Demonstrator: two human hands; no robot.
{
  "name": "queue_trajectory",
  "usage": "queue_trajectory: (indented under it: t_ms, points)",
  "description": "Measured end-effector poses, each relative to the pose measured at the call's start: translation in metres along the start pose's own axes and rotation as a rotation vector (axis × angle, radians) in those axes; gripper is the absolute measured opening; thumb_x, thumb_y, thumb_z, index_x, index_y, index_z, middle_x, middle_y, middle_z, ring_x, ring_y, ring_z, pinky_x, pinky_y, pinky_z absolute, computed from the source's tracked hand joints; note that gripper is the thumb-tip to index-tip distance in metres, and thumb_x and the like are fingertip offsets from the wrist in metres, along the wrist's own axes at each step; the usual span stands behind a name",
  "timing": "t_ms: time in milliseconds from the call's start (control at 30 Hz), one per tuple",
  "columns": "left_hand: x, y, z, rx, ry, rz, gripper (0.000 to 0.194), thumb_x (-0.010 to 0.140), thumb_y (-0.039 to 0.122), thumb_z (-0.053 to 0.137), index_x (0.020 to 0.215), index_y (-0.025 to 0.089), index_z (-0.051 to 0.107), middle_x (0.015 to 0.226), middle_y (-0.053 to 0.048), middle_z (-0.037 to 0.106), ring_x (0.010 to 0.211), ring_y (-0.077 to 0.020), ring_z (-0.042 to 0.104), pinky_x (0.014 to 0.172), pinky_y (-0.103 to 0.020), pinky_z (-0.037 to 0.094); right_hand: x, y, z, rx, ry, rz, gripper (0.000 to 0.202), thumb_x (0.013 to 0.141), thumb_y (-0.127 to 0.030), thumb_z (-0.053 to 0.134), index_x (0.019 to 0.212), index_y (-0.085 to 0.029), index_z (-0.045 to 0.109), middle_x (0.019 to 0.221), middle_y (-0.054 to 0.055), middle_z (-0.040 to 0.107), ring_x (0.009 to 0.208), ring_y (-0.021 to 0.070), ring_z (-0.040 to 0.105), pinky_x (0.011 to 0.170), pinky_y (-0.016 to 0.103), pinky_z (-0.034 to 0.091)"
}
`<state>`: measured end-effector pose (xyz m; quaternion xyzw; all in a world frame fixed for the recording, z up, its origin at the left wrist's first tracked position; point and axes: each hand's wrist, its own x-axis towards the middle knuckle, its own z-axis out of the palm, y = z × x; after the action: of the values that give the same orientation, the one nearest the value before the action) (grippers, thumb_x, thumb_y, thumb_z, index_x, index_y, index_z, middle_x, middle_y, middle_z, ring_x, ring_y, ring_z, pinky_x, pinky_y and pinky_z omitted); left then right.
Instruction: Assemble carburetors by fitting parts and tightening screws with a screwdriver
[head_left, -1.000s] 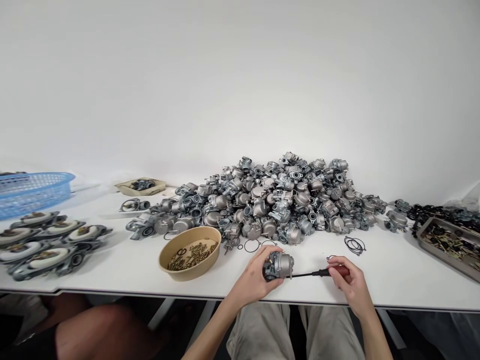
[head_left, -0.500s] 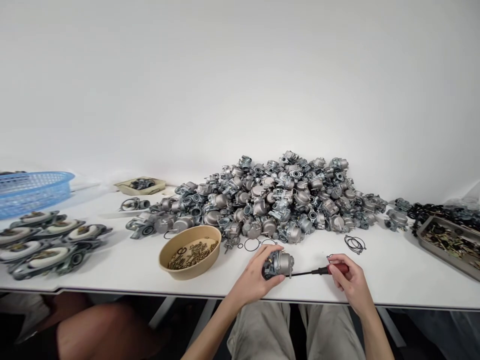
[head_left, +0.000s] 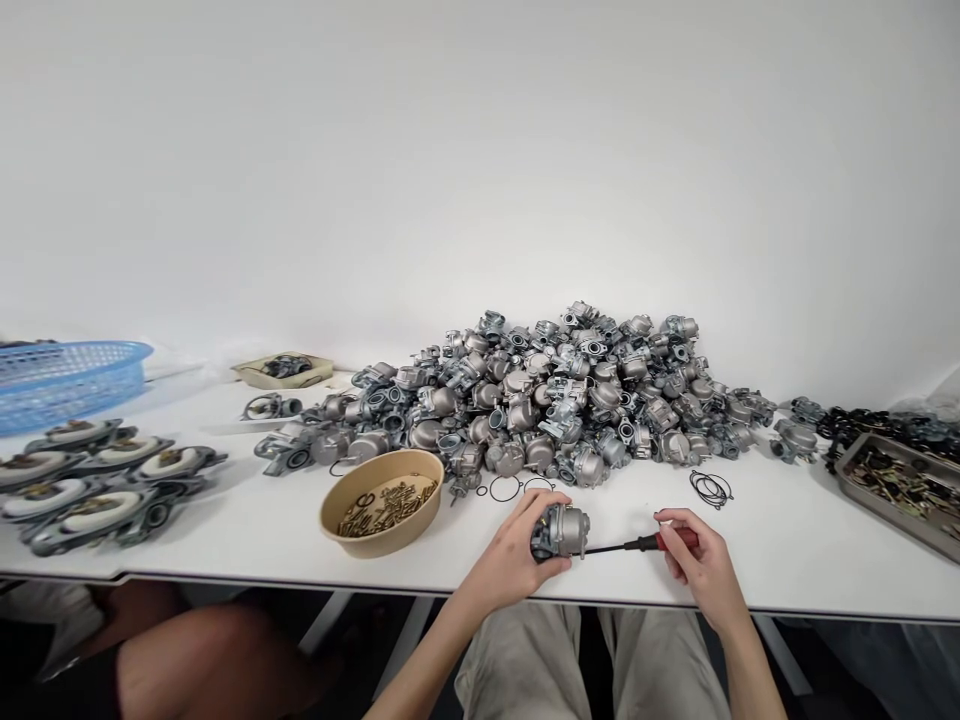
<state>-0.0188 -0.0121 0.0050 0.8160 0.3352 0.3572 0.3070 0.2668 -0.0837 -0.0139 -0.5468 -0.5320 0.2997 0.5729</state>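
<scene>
My left hand [head_left: 517,548] is wrapped round a grey metal carburetor [head_left: 566,530] just above the table's front edge, its round bowl turned to the right. In my right hand [head_left: 696,560] is a screwdriver [head_left: 643,543] with a red handle and a thin dark shaft, lying level and pointing left. The shaft's tip reaches the lower side of the carburetor; exactly where it meets is hidden. A large heap of similar carburetors [head_left: 517,415] rises behind both hands. Thin black rubber rings [head_left: 506,489] lie on the white table [head_left: 480,575] before the heap.
A tan bowl [head_left: 330,530] of small brass parts stands left of my hands. Further left are float-bowl-like parts with white rings [head_left: 105,512] and a blue basket [head_left: 82,375]. A metal tray [head_left: 885,490] of small parts sits at right. Another person's leg [head_left: 210,660] shows lower left.
The carburetor and my left hand have shifted very slightly to the right. My right hand stays on the screwdriver in nearly the same place.
</scene>
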Motion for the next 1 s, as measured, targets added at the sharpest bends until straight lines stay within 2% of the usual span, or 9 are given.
queue_trajectory:
  t_ms: [67,233,467,600,667,800,867,933,1000]
  points:
    - [0.0000,0.0001,-0.0001,0.008,0.000,0.007,0.060,0.076,0.010,0.076,0.129,0.028,0.056,0.134,-0.008,0.061,0.126,-0.0317,0.061,0.105,-0.041,0.052,0.0005,-0.0003,0.0009,0.000,0.004,0.007,0.048,0.089,-0.067,0.068,0.098,-0.020,0.071,0.066,0.001,0.061,0.047,0.0137,0.047,0.044,0.026,0.043]
    - [-0.0002,0.0020,-0.0002,0.025,0.006,0.023,0.058,0.077,0.010,0.072,0.129,0.028,0.055,0.133,-0.008,0.060,0.125,-0.0305,0.061,0.105,-0.040,0.052,-0.0022,0.0009,-0.0059,0.035,-0.062,-0.039,0.049,0.086,-0.059,0.074,0.114,-0.020,0.071,0.098,0.009,0.071,0.055,0.0131,0.052,0.046,0.026,0.046]
    - [-0.0013,0.0035,-0.0012,0.033,0.001,0.031,0.055,0.081,0.014,0.070,0.132,0.028,0.054,0.135,-0.009,0.060,0.125,-0.0312,0.060,0.105,-0.041,0.052,0.0002,0.0015,-0.0002,-0.004,0.014,0.010,0.047,0.089,-0.065,0.069,0.099,-0.019,0.073,0.065,0.000,0.060,0.046,0.0126,0.044,0.043,0.026,0.041]
    - [-0.0013,0.0040,-0.0017,0.027,-0.002,0.022,0.054,0.081,0.015,0.069,0.131,0.028,0.055,0.134,-0.009,0.060,0.125,-0.0311,0.061,0.105,-0.041,0.052,-0.0024,-0.0012,-0.0033,-0.034,-0.022,-0.053,0.046,0.087,-0.063,0.072,0.106,-0.021,0.074,0.088,0.008,0.072,0.059,0.0172,0.058,0.050,0.026,0.048]
    - [-0.0012,0.0044,-0.0019,0.019,-0.005,0.016,0.054,0.081,0.014,0.068,0.131,0.029,0.055,0.134,-0.008,0.060,0.124,-0.0304,0.061,0.105,-0.040,0.052,-0.0036,-0.0005,-0.0051,-0.021,-0.037,-0.061,0.047,0.086,-0.062,0.073,0.110,-0.021,0.073,0.096,0.010,0.073,0.060,0.0174,0.060,0.049,0.026,0.048]
    - [-0.0010,0.0048,-0.0025,-0.007,-0.024,-0.002,0.053,0.082,0.013,0.066,0.131,0.029,0.054,0.135,-0.008,0.058,0.126,-0.0300,0.059,0.107,-0.041,0.050,-0.0024,0.0021,-0.0020,0.013,0.000,0.013,0.050,0.087,-0.066,0.071,0.102,-0.019,0.073,0.074,0.004,0.066,0.044,0.0122,0.045,0.038,0.025,0.039]
    - [-0.0011,0.0051,-0.0026,-0.014,-0.028,-0.006,0.054,0.081,0.012,0.065,0.131,0.029,0.054,0.136,-0.008,0.058,0.127,-0.0303,0.058,0.107,-0.041,0.050,-0.0017,0.0017,0.0001,0.017,0.012,0.044,0.051,0.088,-0.068,0.068,0.099,-0.018,0.073,0.066,0.003,0.063,0.042,0.0120,0.043,0.036,0.025,0.037]
    - [-0.0012,0.0056,-0.0024,-0.016,-0.025,-0.006,0.054,0.081,0.011,0.065,0.131,0.028,0.054,0.136,-0.008,0.058,0.127,-0.0307,0.058,0.107,-0.042,0.050,-0.0022,0.0003,-0.0001,0.011,-0.007,0.027,0.049,0.089,-0.066,0.068,0.101,-0.018,0.075,0.069,0.005,0.066,0.046,0.0137,0.049,0.039,0.025,0.042]
    - [-0.0013,0.0062,-0.0022,-0.018,-0.022,-0.002,0.055,0.080,0.011,0.064,0.131,0.028,0.053,0.136,-0.008,0.058,0.127,-0.0305,0.058,0.107,-0.042,0.050,-0.0033,-0.0009,-0.0020,0.004,-0.046,-0.023,0.047,0.087,-0.062,0.072,0.106,-0.020,0.075,0.083,0.008,0.072,0.053,0.0154,0.055,0.045,0.027,0.048]
